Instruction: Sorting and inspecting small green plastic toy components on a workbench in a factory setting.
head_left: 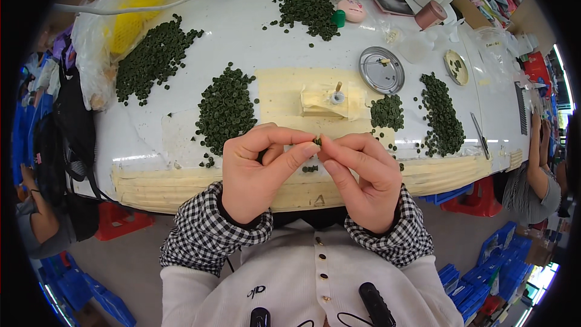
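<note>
My left hand (257, 172) and my right hand (363, 175) meet in front of my chest, fingertips pinched together on a small dark green ring piece (317, 141). Just beyond the hands, a few more green pieces (309, 169) lie on the table's taped front edge. A heap of the same green pieces (226, 109) sits left of the hands, a smaller heap (387, 112) to the right. Behind them stands a taped block with a small upright peg (336, 95) on a tan taped patch.
More green heaps lie at the far left (154, 57), far middle (311, 13) and right (442, 115). A round metal lid (381, 70), a small dish (456, 66), a tape roll (430, 14), a yellow-filled plastic bag (130, 15) and clutter line the white table (242, 30). Another person (535, 175) sits at right.
</note>
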Available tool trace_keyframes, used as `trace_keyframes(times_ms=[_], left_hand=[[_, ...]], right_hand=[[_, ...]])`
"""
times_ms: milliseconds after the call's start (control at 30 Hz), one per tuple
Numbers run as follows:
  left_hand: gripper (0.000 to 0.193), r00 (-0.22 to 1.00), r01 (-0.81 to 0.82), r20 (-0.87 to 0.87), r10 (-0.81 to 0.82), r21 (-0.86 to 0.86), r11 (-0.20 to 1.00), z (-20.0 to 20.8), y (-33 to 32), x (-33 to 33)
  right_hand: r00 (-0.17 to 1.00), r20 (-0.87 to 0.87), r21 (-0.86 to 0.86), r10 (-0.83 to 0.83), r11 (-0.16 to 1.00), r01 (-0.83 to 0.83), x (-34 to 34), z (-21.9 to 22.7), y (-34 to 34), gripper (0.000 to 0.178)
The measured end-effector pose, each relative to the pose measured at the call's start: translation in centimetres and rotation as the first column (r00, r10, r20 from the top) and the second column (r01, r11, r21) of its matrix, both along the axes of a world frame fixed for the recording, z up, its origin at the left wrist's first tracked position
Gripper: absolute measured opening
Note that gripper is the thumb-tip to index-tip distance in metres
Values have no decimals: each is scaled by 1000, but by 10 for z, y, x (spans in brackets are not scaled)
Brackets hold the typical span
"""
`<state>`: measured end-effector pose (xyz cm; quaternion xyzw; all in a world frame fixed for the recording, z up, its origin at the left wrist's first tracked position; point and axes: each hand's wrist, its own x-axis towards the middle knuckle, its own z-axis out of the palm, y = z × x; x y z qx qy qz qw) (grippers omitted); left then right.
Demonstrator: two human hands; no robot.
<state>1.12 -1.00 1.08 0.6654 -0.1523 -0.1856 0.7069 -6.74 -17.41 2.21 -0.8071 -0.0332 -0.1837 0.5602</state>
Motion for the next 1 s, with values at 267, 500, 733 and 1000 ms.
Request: trace_keyframes(times_ms=[267,500,733,1000], left_hand=[[19,974,-24,226,12,51,998,5,0,0],[18,982,-6,187,-3,44,999,2,0,1],[19,956,-15,292,-2,56,998,3,1,0],[23,935,-42,355,18,60,997,3,0,0]], right_hand=[[997,71,-116,-4,993,12,1,3,-1,33],[994,97,-157,47,987,-32,1,0,-5,34],[993,78,-126,89,989,-79,0,0,-9,36],[996,56,-145,72,988,-63,0,2,-12,34]])
